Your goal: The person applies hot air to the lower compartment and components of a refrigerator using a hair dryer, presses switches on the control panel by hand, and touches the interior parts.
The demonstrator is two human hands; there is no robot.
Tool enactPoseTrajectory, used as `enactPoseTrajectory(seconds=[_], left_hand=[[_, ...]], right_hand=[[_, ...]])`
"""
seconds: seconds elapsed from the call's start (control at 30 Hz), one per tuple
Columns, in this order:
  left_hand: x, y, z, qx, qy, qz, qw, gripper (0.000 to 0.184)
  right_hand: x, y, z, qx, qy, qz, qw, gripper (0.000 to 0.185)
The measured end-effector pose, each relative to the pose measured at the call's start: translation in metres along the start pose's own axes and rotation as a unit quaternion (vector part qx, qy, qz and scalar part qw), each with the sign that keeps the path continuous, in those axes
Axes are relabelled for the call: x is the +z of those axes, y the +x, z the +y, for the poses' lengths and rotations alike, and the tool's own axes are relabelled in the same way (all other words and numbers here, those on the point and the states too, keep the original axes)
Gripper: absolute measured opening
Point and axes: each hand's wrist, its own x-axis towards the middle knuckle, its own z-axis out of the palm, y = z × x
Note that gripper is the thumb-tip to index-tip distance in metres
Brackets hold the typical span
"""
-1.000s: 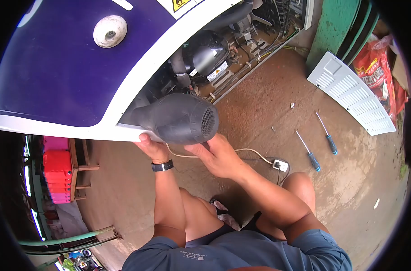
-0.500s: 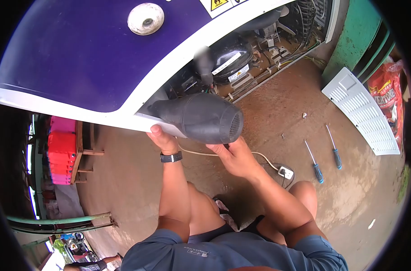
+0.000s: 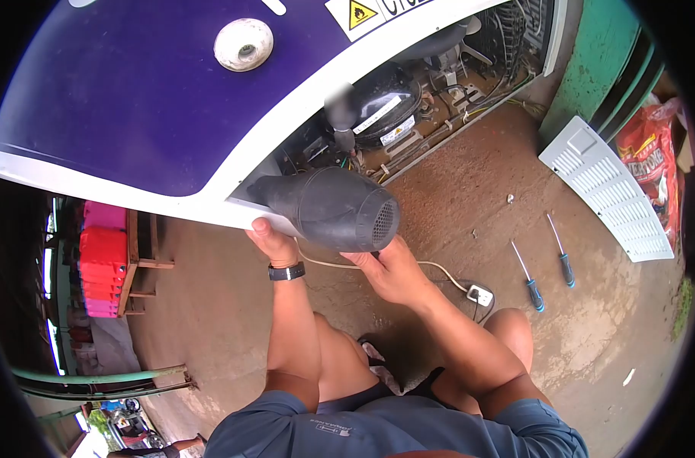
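Note:
A black hair dryer [image 3: 328, 208] is in my right hand [image 3: 393, 273], which wraps round its handle below the body. Its rear grille faces right and its nozzle points left into the open machine compartment of a purple and white appliance cabinet [image 3: 126, 114]. My left hand [image 3: 275, 243], with a black watch on the wrist, grips the cabinet's white lower edge; the thumb shows and the other fingers are hidden. Inside the compartment sit a black compressor [image 3: 379, 107], pipes and wires. A dark rod-like part with a blurred top stands in front of the compressor.
On the wet floor to the right lie two blue-handled screwdrivers [image 3: 535, 295], a white socket [image 3: 480, 295] with a cord, and a grey vented panel [image 3: 611, 191]. A red bag [image 3: 649, 156] is behind the panel. Red and pink stacked items [image 3: 103, 259] stand at left.
The hair dryer and my right hand have shifted slightly left and down in view. The whole view has moved a little as well. Both hands keep their hold.

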Motion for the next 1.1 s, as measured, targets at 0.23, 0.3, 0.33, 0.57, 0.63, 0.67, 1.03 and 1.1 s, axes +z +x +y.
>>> enactPoseTrajectory(seconds=[0.23,0.3,0.33,0.57,0.63,0.67,1.03,1.1], left_hand=[[0.009,0.0,0.02,-0.085,-0.148,0.021,0.985,0.101],[0.007,0.012,0.038,-0.179,-0.331,0.029,0.926,0.087],[0.002,0.016,0.032,-0.18,-0.33,0.029,0.926,0.087],[-0.011,0.024,0.005,-0.266,-0.224,0.031,0.937,0.05],[-0.015,0.024,-0.007,-0.304,-0.255,0.053,0.916,0.045],[-0.016,0.022,-0.014,-0.301,-0.265,0.06,0.914,0.042],[-0.005,0.013,-0.002,-0.286,-0.215,0.124,0.926,0.032],[-0.002,0.01,0.003,-0.271,-0.239,0.11,0.926,0.026]], right_hand=[[0.001,-0.001,-0.002,-0.015,-0.024,0.005,1.0,0.033],[0.001,-0.003,-0.002,-0.014,-0.03,0.004,0.999,0.033],[0.002,-0.003,0.001,-0.021,-0.036,0.006,0.999,0.033],[0.006,-0.002,-0.002,-0.016,-0.031,0.073,0.997,0.03],[0.003,-0.003,-0.006,-0.004,-0.034,0.076,0.996,0.03],[0.0,-0.003,-0.009,0.009,-0.038,0.082,0.996,0.03],[-0.016,-0.007,0.003,0.075,0.029,0.08,0.994,0.037],[-0.016,-0.006,0.002,0.076,0.039,0.067,0.994,0.037]])
